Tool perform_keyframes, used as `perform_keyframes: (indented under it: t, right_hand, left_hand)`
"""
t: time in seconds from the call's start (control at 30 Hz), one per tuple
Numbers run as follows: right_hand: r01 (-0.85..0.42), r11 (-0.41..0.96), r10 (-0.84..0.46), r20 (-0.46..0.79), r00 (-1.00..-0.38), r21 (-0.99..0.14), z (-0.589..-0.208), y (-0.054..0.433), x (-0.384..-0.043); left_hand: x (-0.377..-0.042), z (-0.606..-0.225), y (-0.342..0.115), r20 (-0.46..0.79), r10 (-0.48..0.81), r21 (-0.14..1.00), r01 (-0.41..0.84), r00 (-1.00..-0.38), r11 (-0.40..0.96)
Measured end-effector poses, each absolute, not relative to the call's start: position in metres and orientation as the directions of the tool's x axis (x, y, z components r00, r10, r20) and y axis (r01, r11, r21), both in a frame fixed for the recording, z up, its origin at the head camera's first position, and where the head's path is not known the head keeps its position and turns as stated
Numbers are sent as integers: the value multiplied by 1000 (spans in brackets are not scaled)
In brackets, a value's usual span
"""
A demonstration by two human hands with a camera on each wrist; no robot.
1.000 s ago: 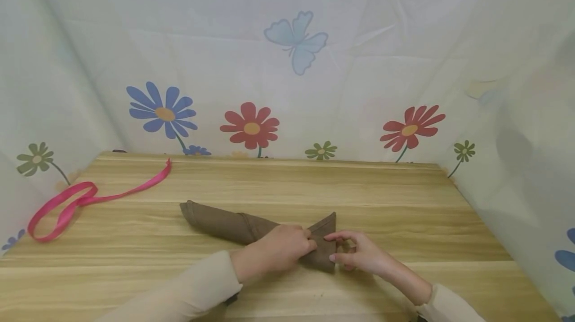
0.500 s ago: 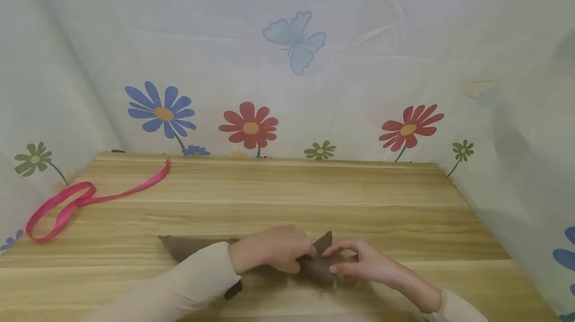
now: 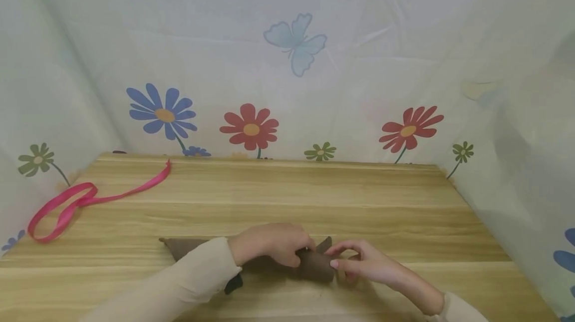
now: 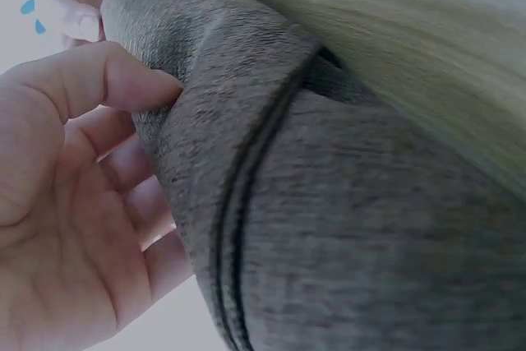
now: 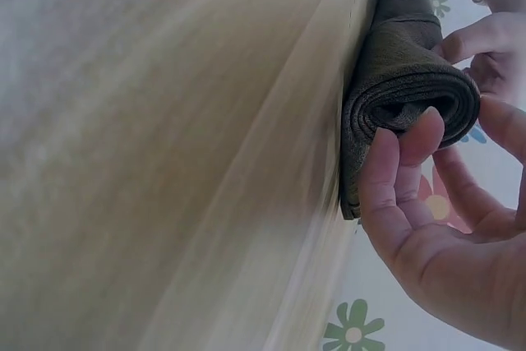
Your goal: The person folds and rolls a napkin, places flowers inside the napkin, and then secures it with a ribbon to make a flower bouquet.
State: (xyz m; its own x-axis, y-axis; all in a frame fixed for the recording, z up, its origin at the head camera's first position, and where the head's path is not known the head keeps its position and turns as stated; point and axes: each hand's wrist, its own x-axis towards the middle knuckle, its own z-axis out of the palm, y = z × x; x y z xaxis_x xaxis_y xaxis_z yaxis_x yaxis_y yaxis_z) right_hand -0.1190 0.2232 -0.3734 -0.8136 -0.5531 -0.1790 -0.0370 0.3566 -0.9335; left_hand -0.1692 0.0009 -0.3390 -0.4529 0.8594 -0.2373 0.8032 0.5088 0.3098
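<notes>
Head view showed the left hand and right hand, both half-curled, pinching a cloth roll well short of the tabletop's far edge, probably light, soft, best held around its end.

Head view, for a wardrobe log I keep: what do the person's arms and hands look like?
Both arms wear plain cream long sleeves, the left sleeve and the right sleeve, with no markings visible. The left hand and right hand are bare, no gloves or rings showing. A black piece, perhaps a camera mount, shows by the left wrist.
</notes>
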Motion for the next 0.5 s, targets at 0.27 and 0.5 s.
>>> perform_keyframes:
  t: [0.27,0.5]
  right_hand:
    - [-14,348,-505,-174,-846,-937,-376,224,-123]
    - [6,339,-478,-178,-860,-941,-379,222,-127]
  left_hand:
    - [-161,-346,-4,27,866,116,862,-499,493]
    - [-149,-355,-11,200,838,-79,844,-507,530]
